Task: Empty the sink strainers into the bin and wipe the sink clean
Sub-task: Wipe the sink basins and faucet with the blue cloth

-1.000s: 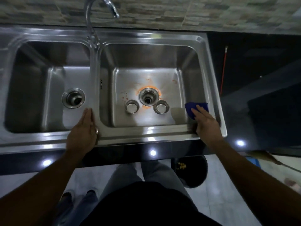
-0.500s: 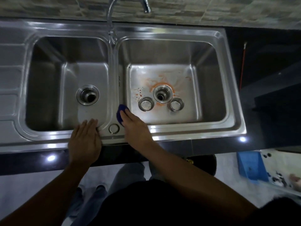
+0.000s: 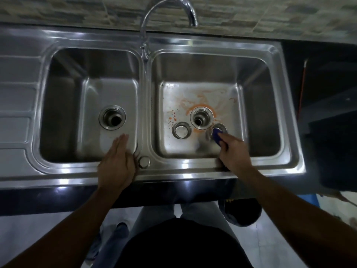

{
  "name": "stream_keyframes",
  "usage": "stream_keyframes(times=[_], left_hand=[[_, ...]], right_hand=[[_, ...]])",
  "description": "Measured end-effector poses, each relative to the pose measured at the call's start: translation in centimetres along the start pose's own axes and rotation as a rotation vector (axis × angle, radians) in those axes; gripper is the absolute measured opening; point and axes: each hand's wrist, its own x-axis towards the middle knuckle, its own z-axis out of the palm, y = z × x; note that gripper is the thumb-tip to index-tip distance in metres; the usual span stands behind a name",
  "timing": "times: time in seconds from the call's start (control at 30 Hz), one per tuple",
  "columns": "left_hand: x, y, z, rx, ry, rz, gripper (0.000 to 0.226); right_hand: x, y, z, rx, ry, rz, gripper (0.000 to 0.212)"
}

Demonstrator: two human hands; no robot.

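Left hand (image 3: 117, 161) flat, fingers straight, on sink front rim (image 3: 183, 169), right hand (image 3: 233, 151) pinching blue cloth (image 3: 216, 136) against right strainer (image 3: 222, 127), left strainer (image 3: 181, 129) clear beside it, both in right basin, two basins, two open drains, orange stain (image 3: 190, 110) ringing right drain (image 3: 201, 117), one bin (image 3: 243, 215) under the counter edge

You have a single view, worn on your head, looking forward and steeply down over the double sink (image 3: 193, 171) from its front edge. You stand close, so the sink spans nearly the whole width. The wide lens bows its rim and the tiled wall (image 3: 58, 12) along the top, where the tap (image 3: 185, 6) arches in. Your left hand (image 3: 116, 165) and right hand (image 3: 235, 153) enter from below. Your legs (image 3: 154, 215) and the floor (image 3: 29, 225) fill the bottom, and the dark surface (image 3: 328, 78) runs off to the right.
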Motion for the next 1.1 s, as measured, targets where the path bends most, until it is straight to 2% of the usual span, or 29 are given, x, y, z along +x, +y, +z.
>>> stream_keyframes(times=[0.2,0.4,0.57,0.63,0.73,0.8,0.93,1.0,1.1], left_hand=[[7.9,4.9,1.0,-0.027,-0.01,0.116,0.056],[15.9,7.2,2.5,-0.02,0.016,0.243,0.058],[17.5,7.4,4.4,-0.057,0.093,0.226,0.054],[17.9,7.2,4.7,-0.083,0.113,0.23,0.053],[18.3,7.3,5.1,-0.083,0.144,0.215,0.053],[18.1,7.5,4.9,-0.082,0.154,0.218,0.053],[18.1,7.5,4.9,-0.086,0.162,0.238,0.051],[18.0,7.6,4.9,-0.091,0.155,0.235,0.051],[18.0,7.7,4.7,-0.089,0.13,0.221,0.054]], right_hand=[[1.7,-8.2,4.6,0.245,-0.086,-0.269,0.038],[7.7,-10.2,6.3,0.377,-0.018,-0.22,0.038],[15.9,-11.3,7.6,0.379,0.071,-0.215,0.042],[19.7,-11.7,9.5,0.331,0.013,-0.246,0.048],[23.9,-12.2,14.2,-0.082,-0.234,-0.439,0.062],[25.1,-11.9,16.5,-0.244,-0.309,-0.536,0.068],[25.9,-9.3,17.9,-0.318,-0.178,-0.648,0.071],[25.9,-6.9,17.0,-0.281,-0.159,-0.608,0.075],[26.2,-0.5,14.3,-0.283,-0.126,-0.468,0.063]])
